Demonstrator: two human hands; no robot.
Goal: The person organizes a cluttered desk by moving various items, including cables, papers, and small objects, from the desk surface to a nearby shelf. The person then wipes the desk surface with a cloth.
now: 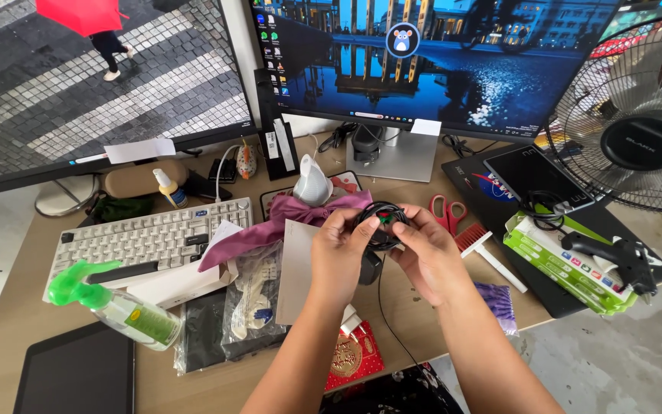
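Both hands meet over the middle of the desk [9,307], and the coiled black cable [381,224] sits right between them. The left hand [340,257] pinches the coil's rim at 9 o'clock, fingers closed on it; the right hand [427,257] grips at 3 o'clock, thumb over the loops. A loose tail drops toward 6 o'clock. Scissors [444,212] lie just beyond, at 2 o'clock.

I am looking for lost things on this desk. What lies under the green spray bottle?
The green spray bottle lies on its side across a black plastic sleeve and bare desk. Its trigger overlaps the white keyboard. What is directly beneath the bottle is covered.
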